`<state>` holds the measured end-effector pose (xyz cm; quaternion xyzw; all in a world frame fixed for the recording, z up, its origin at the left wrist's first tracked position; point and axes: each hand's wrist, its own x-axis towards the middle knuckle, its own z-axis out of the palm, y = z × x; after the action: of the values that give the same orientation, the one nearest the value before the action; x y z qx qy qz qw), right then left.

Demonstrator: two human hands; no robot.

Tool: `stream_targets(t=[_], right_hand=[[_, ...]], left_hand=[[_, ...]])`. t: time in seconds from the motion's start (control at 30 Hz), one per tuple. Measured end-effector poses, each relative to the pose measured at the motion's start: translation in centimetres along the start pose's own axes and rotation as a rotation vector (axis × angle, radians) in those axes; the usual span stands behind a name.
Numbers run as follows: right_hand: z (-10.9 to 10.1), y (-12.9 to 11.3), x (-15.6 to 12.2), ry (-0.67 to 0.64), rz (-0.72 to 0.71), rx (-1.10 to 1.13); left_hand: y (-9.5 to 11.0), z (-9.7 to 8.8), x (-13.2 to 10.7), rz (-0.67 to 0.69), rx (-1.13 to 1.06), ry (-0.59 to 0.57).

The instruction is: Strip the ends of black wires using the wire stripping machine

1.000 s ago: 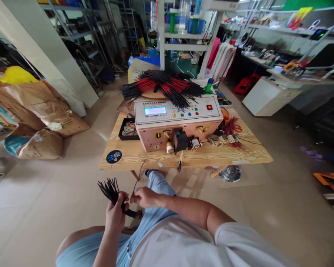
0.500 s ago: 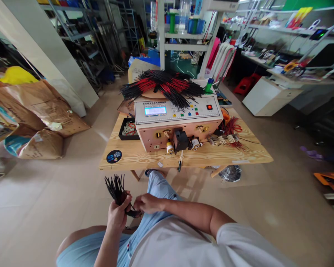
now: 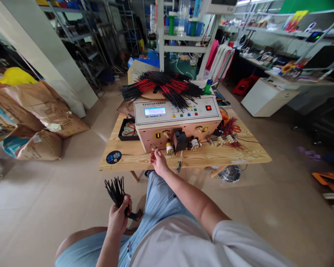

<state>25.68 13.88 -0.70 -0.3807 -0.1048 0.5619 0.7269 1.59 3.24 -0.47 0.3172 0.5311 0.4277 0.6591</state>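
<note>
Black wires (image 3: 115, 191) are clenched low in the left hand (image 3: 118, 218), leaving the tips fanned free — the half-open right hand (image 3: 158, 162) is extended over the pale wooden table (image 3: 133, 162).

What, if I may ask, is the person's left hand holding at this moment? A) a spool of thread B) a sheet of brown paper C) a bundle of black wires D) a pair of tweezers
C. The left hand is closed around a bundle of black wires, whose ends fan out above the fist.

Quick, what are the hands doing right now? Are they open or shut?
Left hand: closed, holding a bundle of black wires.
Right hand: open, holding nothing.
</note>
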Motion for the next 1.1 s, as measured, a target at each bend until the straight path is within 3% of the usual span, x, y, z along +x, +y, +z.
stream_targets(t=[0.4, 0.53, 0.77, 0.97, 1.1], right_hand=[[-0.1, -0.2, 0.4, 0.010, 0.006, 0.043], [-0.4, 1.3, -0.1, 0.000, 0.008, -0.067], [-1.2, 6.8, -5.0, -0.156, 0.145, -0.374], [-3.1, 7.4, -7.9, -0.252, 0.155, -0.583], [-4.4, 7.9, -9.6, -0.568, 0.175, -0.863]], left_hand=[[0.0, 0.0, 0.2, -0.019, -0.038, -0.023], [0.1, 0.3, 0.2, -0.030, -0.078, -0.022], [0.4, 0.5, 0.4, -0.025, -0.139, -0.007], [-0.4, 0.6, 1.1, 0.012, -0.146, 0.075], [-0.7, 1.1, 1.1, 0.022, -0.107, 0.127]])
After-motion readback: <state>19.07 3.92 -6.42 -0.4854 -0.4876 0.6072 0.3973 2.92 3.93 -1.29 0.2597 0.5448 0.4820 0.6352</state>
